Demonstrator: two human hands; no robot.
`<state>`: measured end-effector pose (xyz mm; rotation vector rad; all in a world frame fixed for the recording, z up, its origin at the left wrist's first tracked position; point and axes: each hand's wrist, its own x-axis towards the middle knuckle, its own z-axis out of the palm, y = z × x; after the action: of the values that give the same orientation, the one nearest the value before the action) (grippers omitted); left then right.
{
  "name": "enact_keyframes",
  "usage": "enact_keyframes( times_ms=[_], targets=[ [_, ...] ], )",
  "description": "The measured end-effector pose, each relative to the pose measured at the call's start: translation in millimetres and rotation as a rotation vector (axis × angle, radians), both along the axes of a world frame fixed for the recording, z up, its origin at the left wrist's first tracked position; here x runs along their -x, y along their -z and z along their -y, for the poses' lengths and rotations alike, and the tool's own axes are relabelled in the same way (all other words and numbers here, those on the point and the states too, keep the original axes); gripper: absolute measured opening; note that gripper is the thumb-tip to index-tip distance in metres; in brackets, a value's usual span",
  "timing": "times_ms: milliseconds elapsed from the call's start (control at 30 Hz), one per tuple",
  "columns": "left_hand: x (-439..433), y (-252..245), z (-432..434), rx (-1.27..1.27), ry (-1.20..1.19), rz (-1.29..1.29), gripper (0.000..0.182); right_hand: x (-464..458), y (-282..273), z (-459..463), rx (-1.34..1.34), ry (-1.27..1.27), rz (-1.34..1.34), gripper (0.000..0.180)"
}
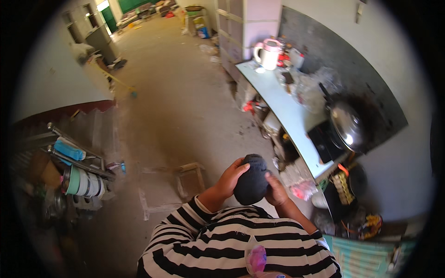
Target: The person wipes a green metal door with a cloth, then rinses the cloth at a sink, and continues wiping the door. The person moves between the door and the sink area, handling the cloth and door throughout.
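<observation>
A dark, rounded object (pixel 251 184), black and soft-looking with a ribbed upper end, is held up in front of my striped top. What exactly it is, I cannot tell. My left hand (pixel 233 177) grips its left side, the thumb lying on the near face by the narrower end. On the right side, my right hand (pixel 276 189) holds the edge, thumb towards the ribbed part. The fingers of both hands are partly hidden behind the object.
A light blue counter (pixel 278 100) on the right bears a pink-and-white jug (pixel 269 55), plastic bags and a lidded pan (pixel 346 123) on a black cooktop. Stairs with a metal railing (pixel 80 153) and stacked basins (pixel 81 182) are on the left.
</observation>
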<state>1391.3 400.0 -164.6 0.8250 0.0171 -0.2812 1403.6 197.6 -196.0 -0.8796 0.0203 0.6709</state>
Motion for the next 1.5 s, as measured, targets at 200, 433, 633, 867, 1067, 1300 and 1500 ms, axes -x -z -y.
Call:
enact_keyframes(
  times_ms=[200,433,633,867,1067,1300,1500],
  targets=[
    [-97.3,46.2,-71.6,-0.296,-0.113,-0.193,0.061,-140.5,-13.4,-68.7,0.033,0.348,-0.028,0.019],
    [-258.4,55.2,-152.2,0.114,-0.11,-0.545,0.078,-344.6,-15.0,-175.4,0.575,0.117,0.481,0.033],
    [-363.3,26.2,-245.3,0.504,-0.434,-0.294,0.071,-470.9,-23.4,-324.1,0.3,-0.622,0.911,0.027],
    [-455.8,63.3,-383.2,0.534,-0.743,-0.381,0.054,-608.0,-6.6,-474.2,0.088,-0.827,0.812,0.04],
    [-602.2,69.9,-518.9,0.517,-0.751,-0.384,0.042,-822.9,43.6,-503.1,0.585,-0.383,0.187,0.036],
    [-780.2,112.5,-691.9,0.46,-0.816,-0.35,0.055,-975.0,137.6,-436.6,0.67,0.103,-0.137,0.023],
    [-828.6,239.6,-851.6,0.016,-1.471,-0.632,0.044,-1166.1,196.8,-566.9,0.736,-0.025,-0.065,0.018]
  ],
)
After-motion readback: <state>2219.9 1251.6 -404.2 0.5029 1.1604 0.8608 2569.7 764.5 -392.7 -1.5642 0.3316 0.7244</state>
